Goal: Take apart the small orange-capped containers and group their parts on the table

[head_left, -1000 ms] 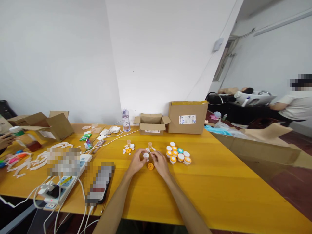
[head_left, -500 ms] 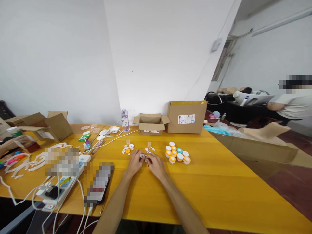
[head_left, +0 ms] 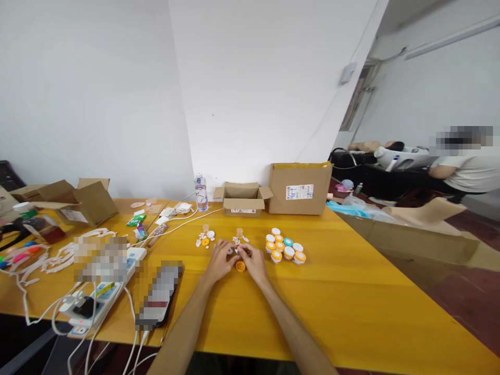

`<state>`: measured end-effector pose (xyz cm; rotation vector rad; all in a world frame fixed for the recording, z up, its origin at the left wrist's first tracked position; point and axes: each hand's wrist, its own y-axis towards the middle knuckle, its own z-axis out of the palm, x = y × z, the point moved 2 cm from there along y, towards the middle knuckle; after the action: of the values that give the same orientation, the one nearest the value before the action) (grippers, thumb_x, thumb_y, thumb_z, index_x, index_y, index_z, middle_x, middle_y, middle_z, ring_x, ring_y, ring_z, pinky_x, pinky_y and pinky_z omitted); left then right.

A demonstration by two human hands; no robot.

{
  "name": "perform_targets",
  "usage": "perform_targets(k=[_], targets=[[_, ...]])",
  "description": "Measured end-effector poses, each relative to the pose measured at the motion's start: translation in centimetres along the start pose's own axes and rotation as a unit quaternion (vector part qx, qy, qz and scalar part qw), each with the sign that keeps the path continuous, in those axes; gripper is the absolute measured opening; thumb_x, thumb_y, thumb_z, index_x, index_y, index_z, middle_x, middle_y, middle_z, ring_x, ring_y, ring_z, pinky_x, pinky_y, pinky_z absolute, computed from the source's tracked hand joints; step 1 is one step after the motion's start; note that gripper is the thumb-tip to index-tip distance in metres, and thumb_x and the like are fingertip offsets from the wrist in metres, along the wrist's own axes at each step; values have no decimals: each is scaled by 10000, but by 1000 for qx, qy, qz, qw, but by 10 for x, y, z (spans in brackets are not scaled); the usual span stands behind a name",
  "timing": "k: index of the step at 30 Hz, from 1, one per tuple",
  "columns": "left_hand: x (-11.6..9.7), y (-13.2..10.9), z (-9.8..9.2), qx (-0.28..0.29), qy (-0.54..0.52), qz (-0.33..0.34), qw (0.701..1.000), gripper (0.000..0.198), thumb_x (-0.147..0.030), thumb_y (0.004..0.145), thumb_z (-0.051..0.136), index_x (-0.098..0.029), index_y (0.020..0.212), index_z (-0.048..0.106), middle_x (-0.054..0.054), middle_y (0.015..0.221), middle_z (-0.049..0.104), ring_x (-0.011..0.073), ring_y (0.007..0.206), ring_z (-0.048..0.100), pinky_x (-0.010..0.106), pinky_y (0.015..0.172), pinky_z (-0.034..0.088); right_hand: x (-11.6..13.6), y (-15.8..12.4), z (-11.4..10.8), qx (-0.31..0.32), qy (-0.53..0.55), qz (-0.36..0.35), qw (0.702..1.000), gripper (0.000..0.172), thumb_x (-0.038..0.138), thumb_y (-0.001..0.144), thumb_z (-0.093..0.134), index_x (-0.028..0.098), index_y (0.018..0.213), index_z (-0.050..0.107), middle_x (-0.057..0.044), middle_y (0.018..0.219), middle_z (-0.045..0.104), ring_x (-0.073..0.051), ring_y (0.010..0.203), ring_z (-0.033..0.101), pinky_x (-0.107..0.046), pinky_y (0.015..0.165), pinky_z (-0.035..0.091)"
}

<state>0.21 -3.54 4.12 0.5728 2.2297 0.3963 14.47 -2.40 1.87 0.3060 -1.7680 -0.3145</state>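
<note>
My left hand [head_left: 217,262] and my right hand [head_left: 254,261] meet over the yellow table [head_left: 351,302], fingertips pinched together on a small white part [head_left: 233,251] between them. An orange ring-shaped cap [head_left: 240,266] lies on the table just under my hands. To the right stands a cluster of small jars with orange, white and teal lids [head_left: 286,247]. Tiny white and orange pieces [head_left: 205,239] lie scattered just beyond my left hand.
Open cardboard boxes [head_left: 242,198] [head_left: 299,188] and a water bottle [head_left: 201,191] stand at the table's far edge. At left are a phone [head_left: 159,296], a power strip with cables [head_left: 99,294], white strips and another box [head_left: 84,202]. A person [head_left: 466,169] sits at far right.
My hands lowered from holding up a white cap and drew close together, then shifted slightly so the orange cap shows beneath them again. The person at right leaned leftward.
</note>
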Motion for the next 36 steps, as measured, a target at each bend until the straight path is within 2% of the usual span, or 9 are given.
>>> perform_targets(k=[6, 25, 36], targets=[[7, 1, 2, -26, -30, -7, 999, 79, -249, 828, 631, -251, 860, 703, 33, 803, 667, 236, 885, 547, 364, 858, 409, -6, 1, 2, 11, 51, 8, 999, 262, 429, 809, 582, 202, 730, 686, -47, 714, 723, -212, 677, 667, -331, 670, 552], [1, 2, 1, -12, -9, 14, 1000, 124, -213, 854, 598, -257, 868, 712, 41, 820, 682, 241, 927, 554, 368, 852, 399, -6, 2, -2, 44, 20, 19, 999, 220, 386, 790, 569, 207, 717, 675, -32, 705, 718, -201, 667, 662, -313, 650, 540], [2, 2, 1, -9, 31, 31, 999, 131, -172, 859, 590, -232, 894, 701, 38, 838, 683, 230, 930, 555, 353, 838, 399, -2, 3, -4, 20, 35, 24, 999, 195, 384, 739, 570, 209, 672, 625, -24, 658, 690, -197, 632, 636, -307, 625, 521]])
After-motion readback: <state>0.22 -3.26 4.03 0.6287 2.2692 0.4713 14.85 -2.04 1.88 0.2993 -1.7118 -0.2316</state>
